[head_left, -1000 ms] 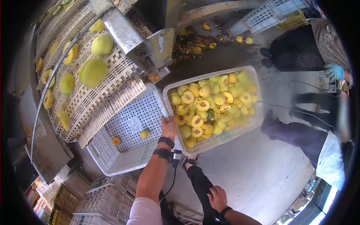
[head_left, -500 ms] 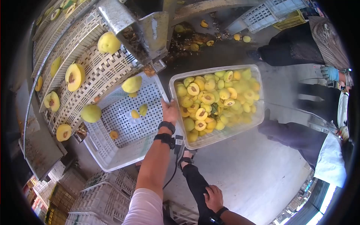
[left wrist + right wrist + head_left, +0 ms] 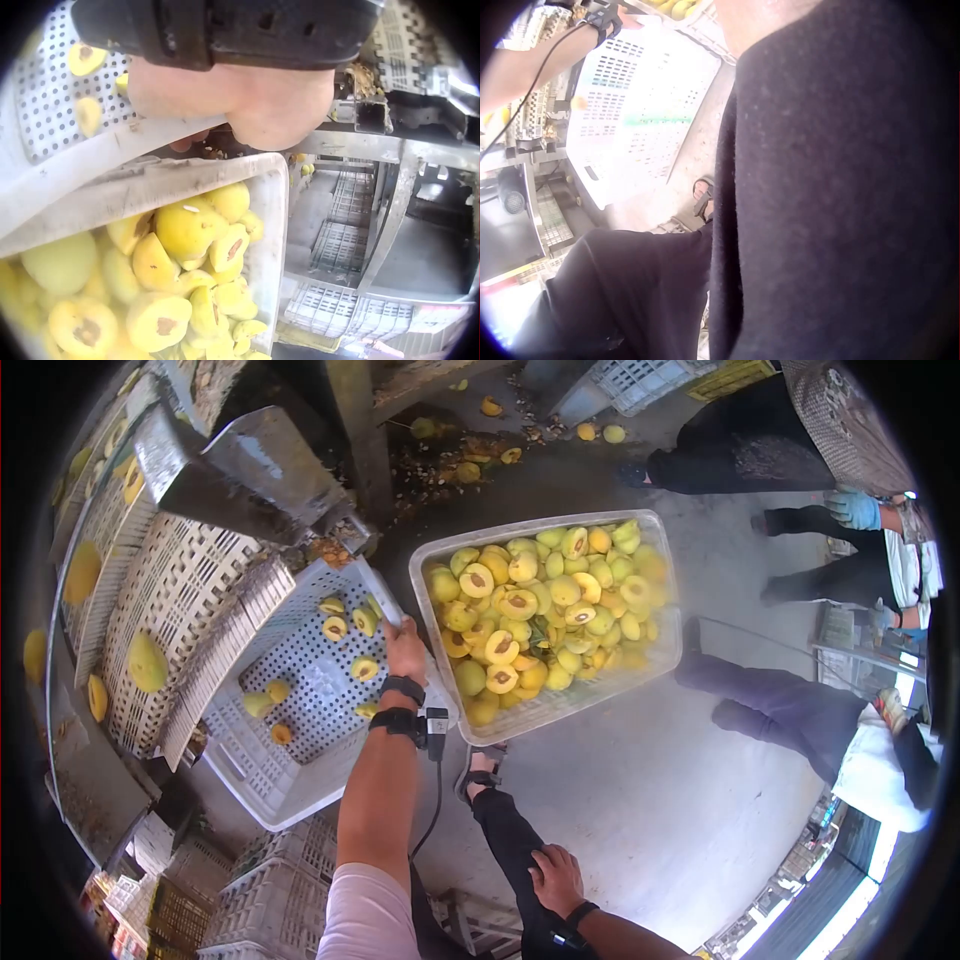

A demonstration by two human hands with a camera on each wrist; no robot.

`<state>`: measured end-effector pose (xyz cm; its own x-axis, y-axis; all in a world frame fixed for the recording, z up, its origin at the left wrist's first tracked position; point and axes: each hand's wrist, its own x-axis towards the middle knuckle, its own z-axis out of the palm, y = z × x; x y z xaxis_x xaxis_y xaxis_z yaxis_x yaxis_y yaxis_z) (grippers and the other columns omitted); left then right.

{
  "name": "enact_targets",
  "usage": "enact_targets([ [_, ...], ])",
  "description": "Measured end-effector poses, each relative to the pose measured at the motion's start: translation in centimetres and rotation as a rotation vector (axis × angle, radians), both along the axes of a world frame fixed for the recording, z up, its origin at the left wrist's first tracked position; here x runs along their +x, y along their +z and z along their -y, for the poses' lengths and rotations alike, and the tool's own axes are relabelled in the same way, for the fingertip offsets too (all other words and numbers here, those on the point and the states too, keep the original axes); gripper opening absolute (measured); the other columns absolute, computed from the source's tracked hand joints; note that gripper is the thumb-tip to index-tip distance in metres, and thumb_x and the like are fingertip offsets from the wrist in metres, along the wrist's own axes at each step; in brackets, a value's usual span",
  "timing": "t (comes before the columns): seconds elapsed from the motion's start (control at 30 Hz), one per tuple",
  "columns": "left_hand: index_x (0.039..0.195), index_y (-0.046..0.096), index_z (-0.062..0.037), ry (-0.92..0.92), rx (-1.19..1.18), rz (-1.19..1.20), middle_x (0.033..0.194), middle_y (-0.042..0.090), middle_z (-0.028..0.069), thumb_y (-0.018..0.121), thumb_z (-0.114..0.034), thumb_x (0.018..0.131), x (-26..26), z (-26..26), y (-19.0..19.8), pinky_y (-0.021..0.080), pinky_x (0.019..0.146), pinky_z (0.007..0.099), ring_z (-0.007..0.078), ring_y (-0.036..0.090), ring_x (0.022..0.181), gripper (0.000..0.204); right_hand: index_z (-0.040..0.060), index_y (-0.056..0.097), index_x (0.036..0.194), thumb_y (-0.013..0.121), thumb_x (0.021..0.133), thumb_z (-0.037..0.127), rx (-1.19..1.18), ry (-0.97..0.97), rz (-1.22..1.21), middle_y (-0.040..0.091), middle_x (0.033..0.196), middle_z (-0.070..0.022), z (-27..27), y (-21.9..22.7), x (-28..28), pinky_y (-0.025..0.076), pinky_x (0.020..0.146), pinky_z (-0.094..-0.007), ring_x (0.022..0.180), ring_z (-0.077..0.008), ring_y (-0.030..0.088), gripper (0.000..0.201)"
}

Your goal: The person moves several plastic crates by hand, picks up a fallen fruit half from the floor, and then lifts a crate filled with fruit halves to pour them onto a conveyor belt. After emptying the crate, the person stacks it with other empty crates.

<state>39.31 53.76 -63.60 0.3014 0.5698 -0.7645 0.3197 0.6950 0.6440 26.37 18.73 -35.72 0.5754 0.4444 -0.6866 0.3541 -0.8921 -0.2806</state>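
My left hand (image 3: 406, 652) grips the near right rim of a white perforated crate (image 3: 318, 678). Several yellow peach halves (image 3: 335, 628) lie scattered on the crate's bottom. Right beside it stands a translucent tub (image 3: 545, 728) heaped with halved peaches (image 3: 502, 647), cut faces and pits showing. In the left wrist view the hand (image 3: 277, 112) is over the gap between the crate's rim (image 3: 112, 146) and the tub's wall (image 3: 276, 217). My right hand (image 3: 557, 880) rests on my black-trousered leg, holding nothing. Dark cloth fills most of the right wrist view.
A slatted conveyor (image 3: 205, 585) carrying peaches ends over the crate, under a metal housing (image 3: 250, 465). Stacked white crates (image 3: 270, 900) stand at lower left. Several people are at right, one with a blue glove (image 3: 852, 508). Fruit scraps (image 3: 465, 460) litter the floor behind.
Peaches have dropped off the conveyor, and more pieces now lie in the crate. The scene has shifted left in the head view. Left hand stays on the rim, right hand on the leg.
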Motion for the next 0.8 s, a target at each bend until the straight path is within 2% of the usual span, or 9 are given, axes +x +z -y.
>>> enact_targets([
  [0.03,0.138,0.018,-0.0015,-0.039,-0.031,0.014,0.100,0.052,0.0093,0.042,-0.025,0.093,0.1,-0.8,0.8,0.040,0.077,0.0278,0.0165,0.049,0.084,0.057,0.0087,0.054,0.104,0.061,0.074,0.015,0.008,0.002,-0.008,0.052,0.107,-0.0104,-0.6,-0.1,-0.5,0.040,0.083,-0.0424,0.104,-0.0294,0.049,0.031],
  [0.2,0.138,0.017,-0.0040,-0.027,-0.097,0.068,0.087,0.051,0.0035,0.044,-0.024,0.091,-0.1,-4.2,1.7,0.041,0.070,0.0278,0.0131,0.047,0.073,0.058,0.0087,0.055,0.104,0.061,0.074,0.014,0.035,0.000,0.044,0.052,0.107,-0.0108,-2.4,-0.6,-3.7,0.040,0.083,-0.0422,0.105,-0.0296,0.048,0.032],
  [0.27,0.124,0.037,-0.0049,-0.089,-0.041,-0.020,0.090,0.050,0.0042,0.046,-0.025,0.090,0.5,-4.9,3.5,0.041,0.071,0.0325,0.0145,0.049,0.078,0.041,0.0084,0.054,0.104,0.062,0.074,0.014,0.027,0.001,0.033,0.052,0.107,-0.0110,-2.9,-0.6,-4.4,0.039,0.083,-0.0423,0.105,-0.0296,0.048,0.032],
  [0.33,0.134,0.030,-0.0034,-0.223,0.117,0.016,0.108,0.051,0.0109,0.045,-0.026,0.090,-1.2,-5.7,0.7,0.039,0.083,0.0319,0.0206,0.050,0.093,0.052,0.0082,0.054,0.104,0.062,0.074,0.014,0.024,0.015,0.003,0.052,0.107,-0.0112,-4.0,-0.3,-5.6,0.039,0.084,-0.0424,0.106,-0.0295,0.047,0.032],
  [0.5,0.134,0.033,-0.0013,-0.397,0.088,0.023,0.131,0.040,0.0205,0.043,-0.026,0.092,-6.3,-5.4,7.4,0.031,0.099,0.0302,0.0260,0.040,0.120,0.050,0.0069,0.053,0.103,0.062,0.073,0.013,0.014,0.053,0.027,0.052,0.106,-0.0108,-6.1,-1.3,-6.1,0.038,0.085,-0.0422,0.106,-0.0292,0.047,0.032],
  [0.57,0.130,0.040,-0.0005,-0.399,0.121,-0.041,0.126,0.045,0.0209,0.043,-0.028,0.093,-10.3,-3.0,9.4,0.033,0.099,0.0317,0.0269,0.042,0.119,0.046,0.0071,0.053,0.102,0.063,0.072,0.012,0.058,0.080,0.012,0.052,0.105,-0.0103,-5.9,-1.7,-5.2,0.038,0.084,-0.0426,0.105,-0.0291,0.048,0.032],
  [0.7,0.123,0.046,0.0010,-0.390,0.202,-0.286,0.122,0.050,0.0184,0.047,-0.023,0.091,-20.5,-1.3,23.1,0.035,0.097,0.0339,0.0278,0.046,0.115,0.040,0.0076,0.054,0.102,0.063,0.072,0.013,0.151,0.121,0.066,0.052,0.105,-0.0104,-4.9,-1.7,-3.5,0.038,0.083,-0.0431,0.103,-0.0295,0.048,0.032],
  [0.77,0.119,0.047,0.0026,-0.181,0.260,-0.172,0.118,0.051,0.0191,0.051,-0.017,0.088,-27.2,-1.3,29.3,0.036,0.096,0.0354,0.0299,0.048,0.113,0.037,0.0062,0.054,0.104,0.063,0.073,0.013,0.102,0.131,0.087,0.053,0.107,-0.0125,-5.2,-0.8,-2.5,0.038,0.086,-0.0436,0.104,-0.0312,0.048,0.033],
  [0.8,0.117,0.048,0.0032,-0.311,0.489,-0.424,0.116,0.051,0.0203,0.054,-0.014,0.084,-30.1,-1.3,34.7,0.036,0.096,0.0371,0.0329,0.047,0.112,0.037,0.0063,0.054,0.105,0.064,0.073,0.016,0.112,0.141,0.105,0.053,0.107,-0.0125,-5.1,-0.5,-2.0,0.038,0.086,-0.0439,0.105,-0.0319,0.047,0.034],
])
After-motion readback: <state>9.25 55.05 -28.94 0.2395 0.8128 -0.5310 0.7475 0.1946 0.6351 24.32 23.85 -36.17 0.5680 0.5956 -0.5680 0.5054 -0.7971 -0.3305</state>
